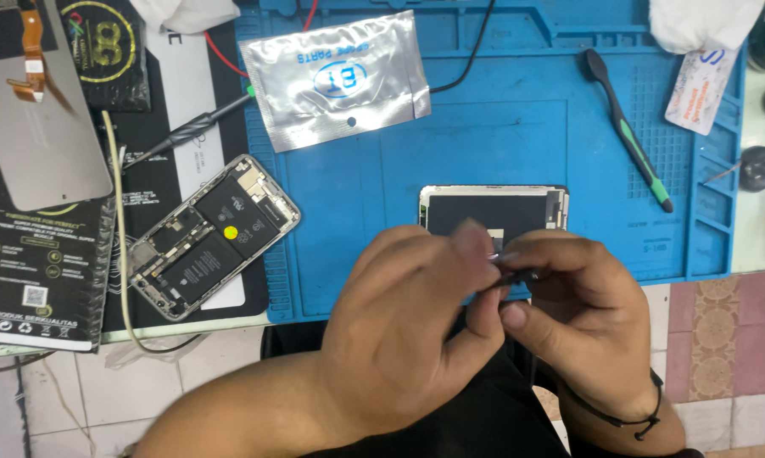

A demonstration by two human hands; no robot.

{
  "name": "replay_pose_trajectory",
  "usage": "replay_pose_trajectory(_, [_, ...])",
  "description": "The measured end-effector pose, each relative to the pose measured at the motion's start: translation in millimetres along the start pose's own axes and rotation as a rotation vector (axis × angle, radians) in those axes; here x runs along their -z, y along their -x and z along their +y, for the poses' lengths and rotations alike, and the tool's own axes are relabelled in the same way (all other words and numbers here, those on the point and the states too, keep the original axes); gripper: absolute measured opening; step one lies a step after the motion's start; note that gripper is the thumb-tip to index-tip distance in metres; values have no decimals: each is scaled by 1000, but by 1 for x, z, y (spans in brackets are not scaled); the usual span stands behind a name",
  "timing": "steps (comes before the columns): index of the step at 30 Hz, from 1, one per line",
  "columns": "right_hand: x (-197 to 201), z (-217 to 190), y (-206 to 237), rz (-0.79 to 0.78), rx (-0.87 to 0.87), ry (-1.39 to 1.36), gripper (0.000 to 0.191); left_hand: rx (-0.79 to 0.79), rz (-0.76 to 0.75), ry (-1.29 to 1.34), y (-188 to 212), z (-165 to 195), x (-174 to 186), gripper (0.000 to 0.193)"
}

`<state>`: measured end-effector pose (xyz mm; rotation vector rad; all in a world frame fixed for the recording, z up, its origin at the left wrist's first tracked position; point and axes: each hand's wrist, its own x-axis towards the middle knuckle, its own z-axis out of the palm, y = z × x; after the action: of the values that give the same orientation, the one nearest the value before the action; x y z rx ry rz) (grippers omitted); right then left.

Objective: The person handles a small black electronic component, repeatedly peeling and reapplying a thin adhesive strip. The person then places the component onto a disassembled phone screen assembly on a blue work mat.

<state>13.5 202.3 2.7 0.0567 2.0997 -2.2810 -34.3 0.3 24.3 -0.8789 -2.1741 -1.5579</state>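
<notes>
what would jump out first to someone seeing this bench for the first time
The two hands meet low in the middle, the left hand and right hand pinching a small dark part between their fingertips, just in front of a screen panel lying face down on the blue mat. To the left lies an opened phone with its batteries bared, and above it a silver foil pouch.

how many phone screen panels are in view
2: one screen panel lies face down on the blue mat, just beyond the hands; a second, grey panel rests at far left. Others may be hidden.
</notes>
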Motion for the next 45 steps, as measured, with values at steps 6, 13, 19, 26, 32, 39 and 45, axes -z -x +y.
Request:
replay_pose_trajectory(6, [9, -20, -4, -123, 354, 392, 43, -418, -241, -79, -11, -8, 24, 26])
replay_pose_trajectory(13, [14, -21, 3, -184, 585, 424, 32, -587, -275, -243, -11, -7, 32, 18])
replay_pose_trajectory(19, [17, -21, 4, -175, 659, 479, 31, -404, -119, -202, -4, -1, 25, 18])
replay_pose_trajectory(26, [13, -23, 3, -158, 630, 519, 29, -318, -130, -134, -4, 2, 27, 22])
replay_pose_trajectory(32, [14, -21, 9, -177, 351, 506, 28, -236, -280, -5, -8, 6, 32, 48])
replay_pose_trajectory(39, [14, -14, 11, -171, -6, 89, 32, 114, -311, 204, -1, 1, 19, 84])
replay_pose_trajectory(45, [1, -13, 7, 7, -113, -37, 63, 553, -98, 492, 15, 10, -6, 96])
